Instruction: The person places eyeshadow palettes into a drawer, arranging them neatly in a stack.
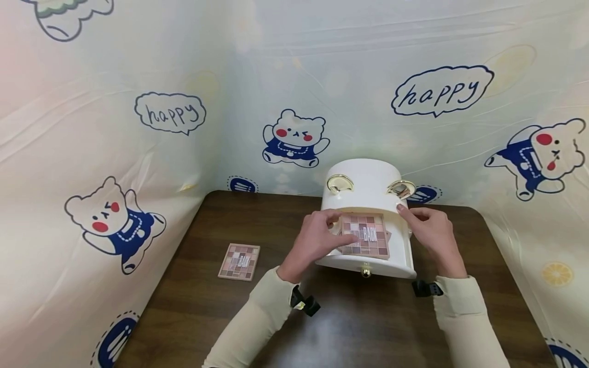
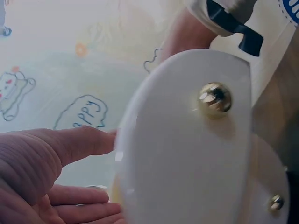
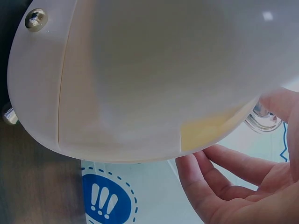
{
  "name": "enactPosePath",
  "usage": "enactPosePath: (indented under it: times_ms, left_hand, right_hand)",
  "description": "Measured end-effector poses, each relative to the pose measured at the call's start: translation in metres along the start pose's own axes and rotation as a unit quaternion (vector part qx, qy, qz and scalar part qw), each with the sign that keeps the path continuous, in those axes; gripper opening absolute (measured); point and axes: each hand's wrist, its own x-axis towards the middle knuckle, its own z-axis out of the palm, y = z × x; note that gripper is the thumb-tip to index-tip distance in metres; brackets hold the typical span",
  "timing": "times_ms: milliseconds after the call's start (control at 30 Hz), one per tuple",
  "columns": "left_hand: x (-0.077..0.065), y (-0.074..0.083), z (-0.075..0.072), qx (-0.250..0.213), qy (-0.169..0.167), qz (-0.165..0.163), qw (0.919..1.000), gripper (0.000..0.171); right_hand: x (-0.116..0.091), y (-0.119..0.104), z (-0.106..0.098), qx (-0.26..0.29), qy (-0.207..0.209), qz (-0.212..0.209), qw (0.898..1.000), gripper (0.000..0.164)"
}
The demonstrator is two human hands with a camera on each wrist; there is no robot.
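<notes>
A white storage box (image 1: 364,191) with two gold ring ears stands at the table's back right. Its rounded drawer (image 1: 340,262) is pulled out, with a gold knob (image 1: 365,273) on the front. My left hand (image 1: 318,240) pinches a pink checkered eyeshadow palette (image 1: 365,245) over the drawer, thumb on its face and fingers at its left edge. Beneath that palette a pinkish corner (image 1: 388,236) peeks out. The drawer front (image 2: 187,140) hides the palette in the left wrist view. My right hand (image 1: 430,230) grips the box's right edge, thumb near the gold ring (image 3: 264,119).
A second eyeshadow palette (image 1: 239,261) lies flat on the dark wooden table (image 1: 193,317), left of the box. Printed cloth (image 1: 359,92) with bears and "happy" bubbles hangs close behind the box and along both sides.
</notes>
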Motion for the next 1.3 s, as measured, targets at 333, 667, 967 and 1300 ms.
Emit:
enactPosePath:
  times_ms: [333,667,967,1300]
  left_hand:
    - [-0.014,-0.007,-0.037,0.022,0.040,-0.010,0.9989,0.060]
    - [-0.032,-0.049,-0.066,0.012,0.147,-0.033,0.9885,0.061]
    - [-0.048,-0.078,-0.085,0.035,0.190,-0.066,0.9790,0.069]
    - [-0.066,-0.117,-0.091,0.083,0.233,-0.128,0.9603,0.077]
  right_hand:
    - [-0.001,0.004,-0.004,0.001,0.006,-0.005,1.000,0.095]
    - [0.000,0.003,-0.004,0.000,0.005,-0.006,1.000,0.094]
    - [0.001,0.001,-0.001,0.001,0.001,0.001,1.000,0.092]
    - [0.001,0.001,0.001,0.005,0.003,0.003,1.000,0.094]
